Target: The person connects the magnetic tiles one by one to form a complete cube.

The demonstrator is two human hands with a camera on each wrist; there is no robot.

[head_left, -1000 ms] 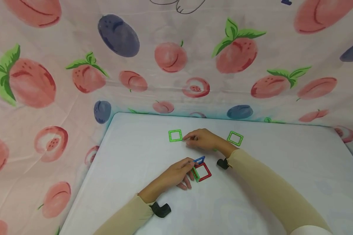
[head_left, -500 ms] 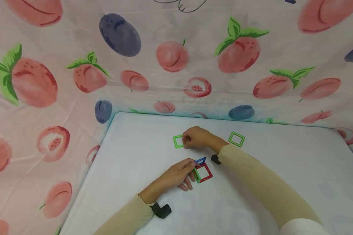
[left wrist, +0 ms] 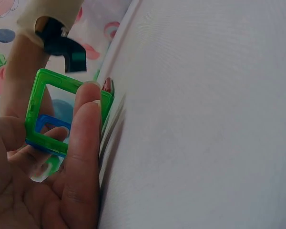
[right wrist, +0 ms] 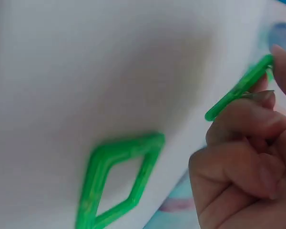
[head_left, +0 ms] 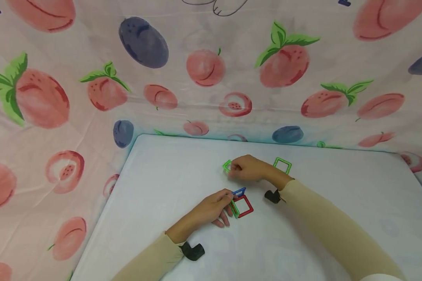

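Note:
A red square magnetic tile (head_left: 246, 214) lies flat on the white table. On its left edge a green magnetic tile (left wrist: 34, 102) stands upright, and a blue magnetic tile (head_left: 240, 190) leans up at its far edge. My left hand (head_left: 211, 208) grips the green and blue tiles near their shared corner, thumb on one side and fingers along the green frame. Farther back, my right hand (head_left: 249, 168) pinches another green square tile (right wrist: 240, 88) between thumb and fingers, tilted above the table. Part of that tile is hidden behind the fingers.
A further green square tile (head_left: 284, 160) lies flat behind the right wrist, partly covered by it in the head view. Fruit-printed cloth (head_left: 197, 97) hangs behind the table (head_left: 168, 168). Black camera mounts (head_left: 193, 251) stick out from both wrists.
The right hand has reached the green tile at the back, pinched it and drawn it rightward, tilting it up. The left hand and its tiles have stayed in place.

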